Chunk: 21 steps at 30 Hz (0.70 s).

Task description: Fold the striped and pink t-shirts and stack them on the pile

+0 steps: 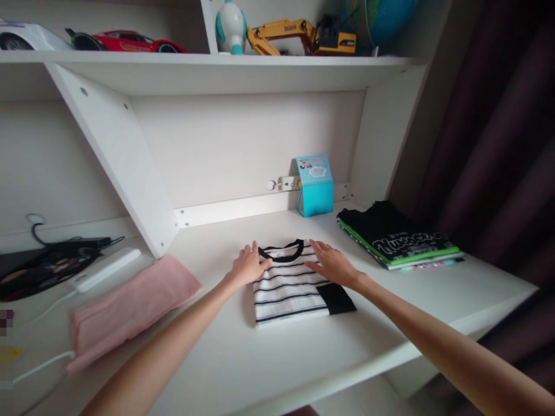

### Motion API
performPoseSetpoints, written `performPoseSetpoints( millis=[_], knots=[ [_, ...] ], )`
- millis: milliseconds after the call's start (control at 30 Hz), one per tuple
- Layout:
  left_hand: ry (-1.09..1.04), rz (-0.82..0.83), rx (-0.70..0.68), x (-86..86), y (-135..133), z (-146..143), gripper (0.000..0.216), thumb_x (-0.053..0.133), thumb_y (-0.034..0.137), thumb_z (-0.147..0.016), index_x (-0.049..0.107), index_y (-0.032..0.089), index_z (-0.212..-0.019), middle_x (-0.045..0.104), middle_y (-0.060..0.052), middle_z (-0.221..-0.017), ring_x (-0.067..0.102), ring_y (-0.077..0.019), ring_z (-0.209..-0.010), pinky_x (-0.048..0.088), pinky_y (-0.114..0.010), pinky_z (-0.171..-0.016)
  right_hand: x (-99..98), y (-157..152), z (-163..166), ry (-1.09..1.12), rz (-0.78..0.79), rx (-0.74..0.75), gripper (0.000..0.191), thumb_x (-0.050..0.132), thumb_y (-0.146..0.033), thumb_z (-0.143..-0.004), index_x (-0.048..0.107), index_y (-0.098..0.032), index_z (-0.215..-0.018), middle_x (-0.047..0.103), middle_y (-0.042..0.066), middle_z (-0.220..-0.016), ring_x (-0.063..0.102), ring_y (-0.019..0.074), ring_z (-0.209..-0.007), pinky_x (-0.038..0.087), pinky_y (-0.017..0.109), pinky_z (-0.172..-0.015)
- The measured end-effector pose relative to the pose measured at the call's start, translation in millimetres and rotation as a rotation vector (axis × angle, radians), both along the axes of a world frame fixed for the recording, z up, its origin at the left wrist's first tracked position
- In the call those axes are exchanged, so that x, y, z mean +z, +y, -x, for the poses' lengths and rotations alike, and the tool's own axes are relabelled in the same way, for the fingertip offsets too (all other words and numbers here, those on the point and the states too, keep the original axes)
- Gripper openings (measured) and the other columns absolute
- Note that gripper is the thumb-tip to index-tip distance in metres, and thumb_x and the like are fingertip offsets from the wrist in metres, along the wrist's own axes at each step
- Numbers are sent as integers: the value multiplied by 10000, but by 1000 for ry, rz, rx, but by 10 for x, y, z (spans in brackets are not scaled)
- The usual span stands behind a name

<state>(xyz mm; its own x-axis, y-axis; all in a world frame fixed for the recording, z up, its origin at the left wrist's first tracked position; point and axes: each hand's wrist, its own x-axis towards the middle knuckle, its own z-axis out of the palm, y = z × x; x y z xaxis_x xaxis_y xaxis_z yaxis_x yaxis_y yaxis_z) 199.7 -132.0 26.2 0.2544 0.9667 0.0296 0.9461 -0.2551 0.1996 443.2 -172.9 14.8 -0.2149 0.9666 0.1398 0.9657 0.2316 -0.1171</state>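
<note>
A white T-shirt with thin dark stripes (286, 289) lies folded into a neat rectangle on the white desk (195, 358). It has a black collar at its far edge and a black patch at its near right corner. My left hand (249, 266) rests at the shirt's far left corner, fingers stretched out, thumb on the cloth by the collar. On the far right part of the shirt lies my right hand (332, 264), flat with fingers spread. Neither hand grips the cloth.
Right of the shirt is a stack of folded shirts (394, 234), a black one on top. A blue desk calendar (317, 193) stands behind. At left lie a folded pink cloth (134, 309), a white power strip (106, 268) and a black bundle (52, 266). Toys line the shelf (243, 60) above.
</note>
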Motion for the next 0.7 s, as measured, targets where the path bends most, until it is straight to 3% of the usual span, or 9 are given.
performPoseSetpoints(
  millis=[100,233,367,533,600,700],
  knots=[
    [-46,53,-50,99,-349,147,690,418,528,-798,309,122,-1345,517,-194,-1180,514,-335,-1061,409,-410,-843,33,-135,-174,36,68,-115,401,425,-421,-867,553,-93,-1060,624,168,-974,594,272,-895,409,329,-755],
    [-264,126,-148,33,-679,231,602,489,421,-783,351,179,-1316,554,-128,-1107,541,-273,-992,404,-357,-835,-22,-182,-132,99,113,-116,262,501,-353,-807,563,-125,-920,635,143,-918,598,261,-858,380,289,-695],
    [-511,228,-123,-37,-707,221,460,534,315,-747,468,186,-1184,583,-64,-931,552,-219,-842,406,-329,-775,-15,-109,-7,171,117,-118,136,505,-263,-765,546,-153,-832,643,113,-871,602,233,-821,364,256,-647],
    [-1008,536,83,98,-741,168,514,584,241,-714,410,210,-1197,510,19,-738,527,-140,-683,423,-277,-677,48,-158,7,285,64,-74,197,441,-183,-797,460,-163,-992,637,73,-868,594,181,-788,376,227,-658],
    [-1187,663,139,149,-790,109,637,630,199,-674,346,229,-1243,528,24,-741,547,-141,-702,439,-281,-688,63,-214,-14,343,4,-45,267,428,-126,-786,416,-175,-1048,629,62,-900,589,167,-798,385,224,-692],
    [-1359,728,151,183,-825,-40,737,681,147,-621,327,219,-1263,587,-8,-802,578,-155,-760,450,-285,-717,112,-277,-104,428,-126,3,336,423,-77,-754,411,-193,-1068,611,59,-942,583,176,-847,397,244,-732]
  ],
)
